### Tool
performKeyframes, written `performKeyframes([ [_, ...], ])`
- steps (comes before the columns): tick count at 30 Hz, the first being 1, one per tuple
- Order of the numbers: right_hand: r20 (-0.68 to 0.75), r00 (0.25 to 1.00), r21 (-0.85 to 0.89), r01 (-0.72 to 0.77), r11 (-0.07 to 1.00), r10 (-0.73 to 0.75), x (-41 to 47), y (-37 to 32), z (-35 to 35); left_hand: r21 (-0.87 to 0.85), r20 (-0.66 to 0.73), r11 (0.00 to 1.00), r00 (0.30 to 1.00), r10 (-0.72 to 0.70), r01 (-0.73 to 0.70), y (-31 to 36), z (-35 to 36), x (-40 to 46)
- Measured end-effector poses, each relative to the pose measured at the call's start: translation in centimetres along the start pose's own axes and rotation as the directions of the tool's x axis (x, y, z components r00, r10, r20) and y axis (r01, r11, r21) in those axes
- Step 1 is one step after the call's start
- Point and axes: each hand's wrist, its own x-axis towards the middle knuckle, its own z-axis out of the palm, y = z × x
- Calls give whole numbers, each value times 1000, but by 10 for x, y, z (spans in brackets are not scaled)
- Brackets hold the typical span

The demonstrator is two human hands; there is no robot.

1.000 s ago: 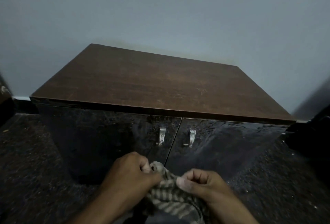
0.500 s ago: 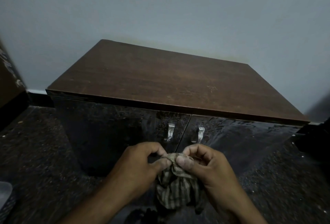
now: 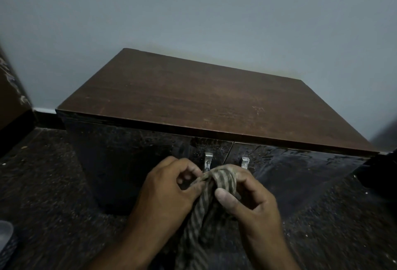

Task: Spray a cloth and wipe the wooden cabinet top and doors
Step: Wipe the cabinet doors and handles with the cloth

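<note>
left hand (image 3: 165,192) and right hand (image 3: 251,201) knuckles up, each grip pinching striped cloth (image 3: 223,180)

A plain pale grey-blue wall (image 3: 193,7) rises above a dark speckled floor (image 3: 43,183), with a brown box-like object (image 3: 10,102) at far left.
</note>
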Motion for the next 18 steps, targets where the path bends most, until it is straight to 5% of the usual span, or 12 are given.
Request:
performKeyframes([
  [3, -120, 989, -104, 75, 992, -88, -6, 18, 14, 3, 101, 1000, 995, -7, 7, -1, 0, -4],
  [7, -280, 890, -511, 181, 841, -361, 0, 33, 24, -44, 94, 996, 993, -76, 80, 2, 0, -2],
  [13, 47, 831, -763, 388, 517, -554, 23, 29, 28, -30, -109, 998, 992, -56, 53, 1, 2, 4],
  [18, 95, 707, -843, 432, 321, -701, 44, 36, 24, 9, -162, 1000, 986, 28, -27, 3, 7, 5],
])
